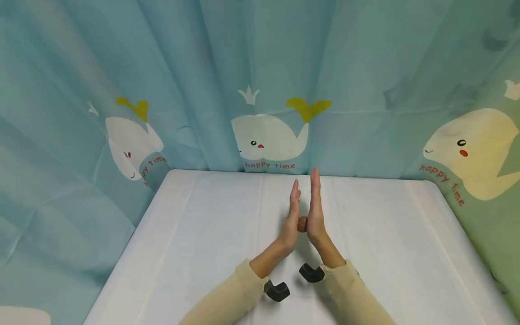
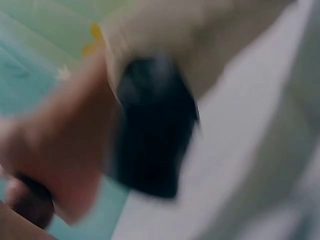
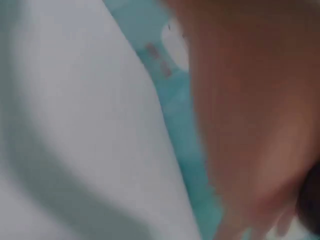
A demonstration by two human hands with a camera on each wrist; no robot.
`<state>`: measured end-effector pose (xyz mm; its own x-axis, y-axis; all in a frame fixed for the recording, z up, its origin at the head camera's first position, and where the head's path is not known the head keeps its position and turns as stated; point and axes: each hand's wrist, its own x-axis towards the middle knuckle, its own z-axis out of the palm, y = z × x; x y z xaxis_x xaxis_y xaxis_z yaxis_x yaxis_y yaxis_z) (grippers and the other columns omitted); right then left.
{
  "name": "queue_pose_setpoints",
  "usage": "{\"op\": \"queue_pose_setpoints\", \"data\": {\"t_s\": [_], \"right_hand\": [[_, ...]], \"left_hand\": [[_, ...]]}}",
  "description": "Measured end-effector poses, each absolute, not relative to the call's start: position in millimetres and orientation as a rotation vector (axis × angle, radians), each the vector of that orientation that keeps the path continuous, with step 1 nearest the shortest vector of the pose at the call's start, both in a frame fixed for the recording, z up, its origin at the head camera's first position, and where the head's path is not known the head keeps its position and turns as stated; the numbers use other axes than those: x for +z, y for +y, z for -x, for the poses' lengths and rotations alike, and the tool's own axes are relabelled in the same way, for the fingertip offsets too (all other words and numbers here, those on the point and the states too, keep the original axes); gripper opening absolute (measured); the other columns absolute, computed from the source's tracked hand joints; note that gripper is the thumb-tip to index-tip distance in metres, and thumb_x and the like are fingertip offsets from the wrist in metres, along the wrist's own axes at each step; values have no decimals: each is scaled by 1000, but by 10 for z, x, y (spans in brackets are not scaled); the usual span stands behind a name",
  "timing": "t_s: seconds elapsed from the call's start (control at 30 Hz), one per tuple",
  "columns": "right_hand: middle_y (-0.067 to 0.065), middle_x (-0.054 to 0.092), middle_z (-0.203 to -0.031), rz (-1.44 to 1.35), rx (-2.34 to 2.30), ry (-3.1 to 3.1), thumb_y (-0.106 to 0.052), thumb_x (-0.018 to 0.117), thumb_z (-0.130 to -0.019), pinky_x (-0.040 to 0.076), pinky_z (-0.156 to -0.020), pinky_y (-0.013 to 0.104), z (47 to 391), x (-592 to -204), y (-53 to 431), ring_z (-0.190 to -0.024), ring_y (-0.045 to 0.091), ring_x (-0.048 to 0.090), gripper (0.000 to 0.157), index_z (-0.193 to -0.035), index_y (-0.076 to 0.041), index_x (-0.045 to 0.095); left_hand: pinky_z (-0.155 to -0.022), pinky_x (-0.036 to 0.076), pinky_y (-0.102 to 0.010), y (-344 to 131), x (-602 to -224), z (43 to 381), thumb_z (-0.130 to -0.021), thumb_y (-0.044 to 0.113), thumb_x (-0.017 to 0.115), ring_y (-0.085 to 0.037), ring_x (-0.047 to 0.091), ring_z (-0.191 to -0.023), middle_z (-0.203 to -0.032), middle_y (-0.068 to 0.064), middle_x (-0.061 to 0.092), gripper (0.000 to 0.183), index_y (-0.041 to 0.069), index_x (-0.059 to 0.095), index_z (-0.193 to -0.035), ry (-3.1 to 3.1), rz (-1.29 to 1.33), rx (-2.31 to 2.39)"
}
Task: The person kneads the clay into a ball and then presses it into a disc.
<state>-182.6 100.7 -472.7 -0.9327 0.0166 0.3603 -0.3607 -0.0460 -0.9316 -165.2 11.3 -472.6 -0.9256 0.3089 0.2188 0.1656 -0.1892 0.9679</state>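
A small round brown ball (image 1: 302, 224) sits between two upright palms over the white table. My left hand (image 1: 290, 225) presses it from the left and my right hand (image 1: 315, 221) from the right. Fingers on both hands are straight and point away toward the far edge, with a narrow gap between the hands. In the blurred left wrist view the ball (image 2: 37, 207) shows dark at the lower left, partly hidden by the hands. Only its dark edge, the ball (image 3: 311, 205), appears at the right side of the right wrist view.
The white table (image 1: 211, 225) spreads on both sides of the hands. A blue-green curtain (image 1: 195, 90) printed with whales hangs behind and beside it. Black wrist-camera mounts (image 1: 277, 291) stick out from the beige sleeves (image 1: 229, 295).
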Motion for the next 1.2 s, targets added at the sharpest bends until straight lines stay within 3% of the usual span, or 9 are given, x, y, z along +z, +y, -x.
{"op": "queue_pose_setpoints", "data": {"t_s": [0.17,0.3,0.4,0.5,0.57,0.83,0.93,1.03,1.2], "right_hand": [[-7,4,-172,-367,2140,-1941,-33,8,-112,12,-122,44,1814,-4909,982,-148,-1,23,55,-167,-32,5],[2,6,-172,-444,2178,-1954,-32,7,-113,42,-77,25,1584,-4933,832,-90,-5,54,55,-167,-27,2],[2,9,-172,-490,2152,-1926,-32,8,-113,40,-95,25,1496,-4824,783,-117,-1,54,55,-167,-27,3],[-3,8,-173,-502,2145,-1890,-35,8,-112,8,-122,42,1562,-4715,827,-156,8,2,55,-167,-29,3],[-6,7,-172,-470,2160,-1890,-39,8,-112,4,-122,46,1647,-4705,892,-157,13,-1,56,-167,-31,2],[-4,0,-173,-347,2306,-1884,-48,7,-111,38,-66,16,1744,-4898,985,-155,15,7,58,-166,-33,-1],[-2,1,-173,-440,2309,-1888,-46,6,-111,42,-87,16,1629,-4863,887,-155,17,8,59,-166,-28,-3],[-2,4,-173,-511,2278,-1855,-46,7,-111,14,-121,32,1549,-4734,834,-157,14,2,59,-167,-27,0],[-7,6,-172,-534,2180,-1896,-43,8,-111,-5,-122,51,1640,-4568,885,-157,11,-1,57,-166,-31,1]], "left_hand": [[-124,2,-55,74,-4555,1645,-111,49,9,-26,2,-158,-173,-4,-1,64,21,-5,-166,1869,-624,2389],[-124,1,-54,26,-4520,1770,-112,46,9,-23,1,-158,-173,-3,-4,62,19,-5,-166,1947,-685,2414],[-124,3,-56,26,-4608,1839,-112,43,7,-22,0,-158,-173,-5,-4,61,17,-5,-166,2033,-681,2353],[-124,4,-55,57,-4682,1824,-112,44,7,-22,-1,-158,-173,-3,-2,62,17,-4,-166,2061,-639,2293],[-124,4,-55,83,-4697,1766,-112,45,6,-21,-1,-158,-173,-2,-2,63,16,-3,-166,2040,-645,2276],[-124,-1,-54,97,-4528,1673,-110,51,6,-22,-1,-158,-173,0,-4,65,21,-5,-166,1884,-627,2329],[-124,0,-54,71,-4539,1787,-111,47,7,-24,0,-158,-173,-1,-3,62,20,-3,-167,1919,-602,2386],[-124,2,-55,69,-4641,1869,-112,42,7,-23,-1,-158,-173,0,-1,59,22,-1,-167,1963,-556,2381],[-122,8,-61,111,-4808,1802,-111,46,8,-22,-1,-158,-173,-4,0,61,24,-1,-167,1902,-493,2363]]}}
